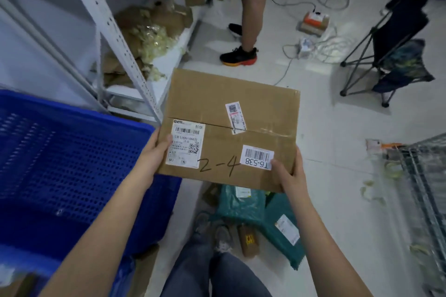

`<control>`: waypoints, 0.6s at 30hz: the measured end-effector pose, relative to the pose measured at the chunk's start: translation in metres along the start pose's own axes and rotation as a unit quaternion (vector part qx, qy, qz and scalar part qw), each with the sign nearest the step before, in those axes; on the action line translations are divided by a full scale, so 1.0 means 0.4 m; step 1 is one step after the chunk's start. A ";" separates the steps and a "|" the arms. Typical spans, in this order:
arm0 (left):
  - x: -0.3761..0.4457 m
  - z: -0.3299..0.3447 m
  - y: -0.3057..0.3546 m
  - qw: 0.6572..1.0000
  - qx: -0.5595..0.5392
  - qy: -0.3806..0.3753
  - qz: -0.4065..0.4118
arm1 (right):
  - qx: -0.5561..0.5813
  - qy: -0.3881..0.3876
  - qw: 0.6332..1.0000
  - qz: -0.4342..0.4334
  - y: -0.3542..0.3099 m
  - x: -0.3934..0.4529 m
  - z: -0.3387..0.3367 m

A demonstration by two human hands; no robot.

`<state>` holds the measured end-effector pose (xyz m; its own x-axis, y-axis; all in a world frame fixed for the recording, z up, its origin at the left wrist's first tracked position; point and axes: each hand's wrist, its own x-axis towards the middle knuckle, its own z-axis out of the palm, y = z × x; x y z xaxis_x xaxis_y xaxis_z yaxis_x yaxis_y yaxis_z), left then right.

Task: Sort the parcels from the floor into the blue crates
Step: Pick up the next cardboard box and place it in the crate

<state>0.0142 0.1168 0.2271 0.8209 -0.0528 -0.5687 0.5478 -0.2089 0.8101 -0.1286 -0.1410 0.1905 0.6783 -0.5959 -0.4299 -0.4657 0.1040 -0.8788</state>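
- The left hand (pixel 158 149) and right hand (pixel 290 173) grip the cardboard box (pixel 229 128) by its near corners.
- It looks stiff, flat, likely not heavy.

Dim flat light, blurred warped edges
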 end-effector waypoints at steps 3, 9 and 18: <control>-0.068 -0.072 -0.007 0.999 -0.030 0.027 0.018 | -0.012 -0.054 0.998 -0.014 -0.041 -0.007 0.032; -0.204 -0.265 -0.070 0.987 -0.092 0.132 0.031 | -0.050 -0.159 0.984 -0.057 -0.115 -0.067 0.193; -0.403 -0.631 -0.270 0.934 -0.199 0.295 -0.004 | -0.172 -0.331 0.916 -0.146 -0.166 -0.285 0.534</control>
<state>-0.1363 0.3945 0.2672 0.6983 0.5202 -0.4918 0.4744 0.1783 0.8621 -0.0534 0.0900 0.2538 0.9456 0.0675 -0.3183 -0.2838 -0.3071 -0.9084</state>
